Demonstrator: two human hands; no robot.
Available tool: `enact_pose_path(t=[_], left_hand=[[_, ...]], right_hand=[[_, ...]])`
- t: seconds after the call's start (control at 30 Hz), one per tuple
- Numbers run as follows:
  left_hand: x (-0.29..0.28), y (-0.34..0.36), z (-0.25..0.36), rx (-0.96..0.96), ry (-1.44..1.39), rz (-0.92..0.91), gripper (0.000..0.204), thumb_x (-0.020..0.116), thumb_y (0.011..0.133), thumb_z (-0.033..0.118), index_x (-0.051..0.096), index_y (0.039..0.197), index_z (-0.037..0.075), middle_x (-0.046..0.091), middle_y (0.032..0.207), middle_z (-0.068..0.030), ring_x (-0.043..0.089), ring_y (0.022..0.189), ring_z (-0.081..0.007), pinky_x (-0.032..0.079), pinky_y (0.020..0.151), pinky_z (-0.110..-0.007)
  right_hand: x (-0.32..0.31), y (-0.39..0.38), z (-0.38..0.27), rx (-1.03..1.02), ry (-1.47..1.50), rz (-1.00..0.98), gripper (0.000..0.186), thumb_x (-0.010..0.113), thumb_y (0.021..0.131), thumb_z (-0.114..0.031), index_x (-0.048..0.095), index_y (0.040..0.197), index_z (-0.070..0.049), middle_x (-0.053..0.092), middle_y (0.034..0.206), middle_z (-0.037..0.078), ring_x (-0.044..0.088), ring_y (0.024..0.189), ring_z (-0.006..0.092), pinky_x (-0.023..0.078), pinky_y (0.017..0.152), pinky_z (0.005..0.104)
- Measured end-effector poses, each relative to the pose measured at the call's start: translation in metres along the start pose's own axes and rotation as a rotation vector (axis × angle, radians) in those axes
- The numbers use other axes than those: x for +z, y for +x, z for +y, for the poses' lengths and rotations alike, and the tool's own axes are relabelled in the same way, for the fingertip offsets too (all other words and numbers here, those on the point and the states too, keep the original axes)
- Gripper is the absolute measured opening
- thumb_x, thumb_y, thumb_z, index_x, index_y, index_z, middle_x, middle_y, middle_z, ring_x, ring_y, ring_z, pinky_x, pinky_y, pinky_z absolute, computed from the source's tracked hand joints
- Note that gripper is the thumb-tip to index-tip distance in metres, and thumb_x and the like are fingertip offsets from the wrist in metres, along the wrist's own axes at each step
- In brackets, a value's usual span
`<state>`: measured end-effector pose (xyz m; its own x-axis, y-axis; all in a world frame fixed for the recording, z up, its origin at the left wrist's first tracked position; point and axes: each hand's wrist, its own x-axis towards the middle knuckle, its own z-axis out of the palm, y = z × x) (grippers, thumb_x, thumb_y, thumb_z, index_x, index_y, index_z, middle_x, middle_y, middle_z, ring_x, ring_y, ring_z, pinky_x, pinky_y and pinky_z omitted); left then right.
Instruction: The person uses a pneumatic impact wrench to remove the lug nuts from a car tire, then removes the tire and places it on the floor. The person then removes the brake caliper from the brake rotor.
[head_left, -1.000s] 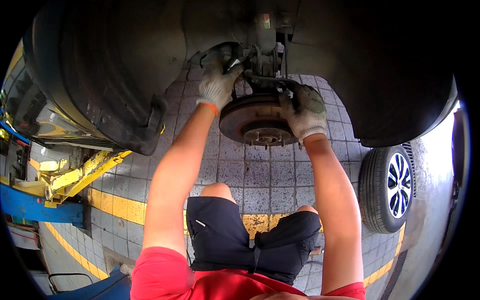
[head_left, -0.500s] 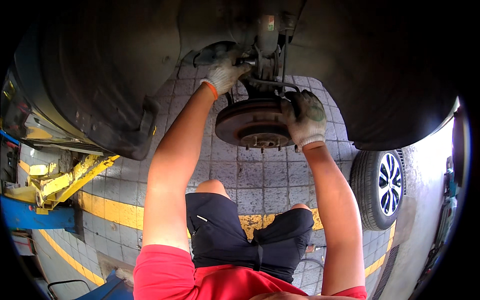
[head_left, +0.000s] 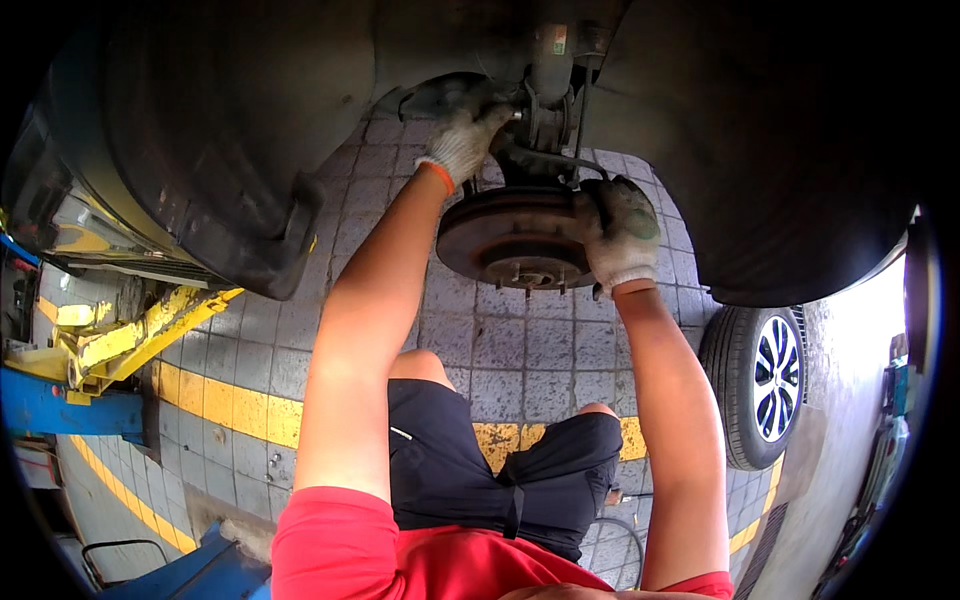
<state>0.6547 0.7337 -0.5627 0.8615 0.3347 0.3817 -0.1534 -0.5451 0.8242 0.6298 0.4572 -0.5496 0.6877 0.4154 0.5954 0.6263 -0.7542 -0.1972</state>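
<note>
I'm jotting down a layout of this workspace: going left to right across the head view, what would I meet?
Yellow lift arm → left gloved hand → brake disc → right gloved hand → wheel with silver-and-black spokes.

Open before the brake disc [head_left: 485, 240], between the forearms [head_left: 375, 235], down to the tiled floor [head_left: 497, 345]; blocked at the disc's right edge by the right hand [head_left: 622, 232], beyond by the strut [head_left: 551, 70]; flanked on both sides by wheel-arch liner [head_left: 770, 210].
</note>
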Motion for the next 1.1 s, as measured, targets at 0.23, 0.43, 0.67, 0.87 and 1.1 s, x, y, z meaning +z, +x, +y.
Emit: enact_pose_path(t=[0.23,0.43,0.67,0.87,1.1], left_hand=[[-0.046,-0.102,-0.108,-0.274,-0.732,0.363,0.026,0.072,0.101,0.032,0.069,0.105,0.007,0.066,0.093,-0.0005,0.057,0.074,-0.0099,0.047,0.066,-0.029],[0.003,-0.328,-0.326,-0.907,0.198,-0.575,0.036,0.055,0.103,0.033,0.076,0.12,0.009,0.078,0.116,-0.0113,0.072,0.105,-0.0251,0.055,0.091,-0.042],[-0.008,-0.47,-0.406,-0.851,0.476,-1.156,0.053,0.058,0.101,0.049,0.069,0.138,0.013,0.067,0.143,-0.0144,0.063,0.132,-0.0303,0.05,0.108,-0.044],[-0.017,-0.461,-0.384,-0.932,0.447,-1.023,0.054,0.058,0.1,0.049,0.07,0.137,0.011,0.066,0.142,-0.018,0.062,0.132,-0.0341,0.05,0.108,-0.045],[-0.018,-0.469,-0.377,-0.919,0.472,-1.028,0.055,0.057,0.099,0.05,0.07,0.134,0.01,0.066,0.14,-0.0221,0.062,0.131,-0.0385,0.05,0.108,-0.047]], right_hand=[[0.002,-0.004,0.004,0.033,0.031,-0.011,0.031,0.062,0.097,-0.034,0.077,0.108,-0.01,0.072,0.105,0.015,0.065,0.105,0.0382,0.051,0.094,0.0498],[-0.003,-0.013,0.011,0.044,-0.04,0.027,0.027,0.063,0.097,-0.032,0.076,0.104,-0.01,0.072,0.102,0.014,0.065,0.103,0.038,0.051,0.093,0.0495],[-0.006,-0.007,-0.001,0.063,0.009,-0.012,0.028,0.063,0.098,-0.03,0.077,0.109,-0.009,0.074,0.111,0.016,0.066,0.111,0.0394,0.051,0.099,0.049],[0.0,-0.002,-0.004,0.055,0.036,0.012,0.028,0.064,0.096,-0.034,0.077,0.107,-0.011,0.072,0.104,0.015,0.064,0.105,0.0394,0.05,0.094,0.0514],[-0.004,-0.003,-0.004,0.092,0.048,-0.002,0.028,0.063,0.096,-0.035,0.076,0.102,-0.011,0.073,0.104,0.014,0.064,0.105,0.0391,0.05,0.095,0.0509]])
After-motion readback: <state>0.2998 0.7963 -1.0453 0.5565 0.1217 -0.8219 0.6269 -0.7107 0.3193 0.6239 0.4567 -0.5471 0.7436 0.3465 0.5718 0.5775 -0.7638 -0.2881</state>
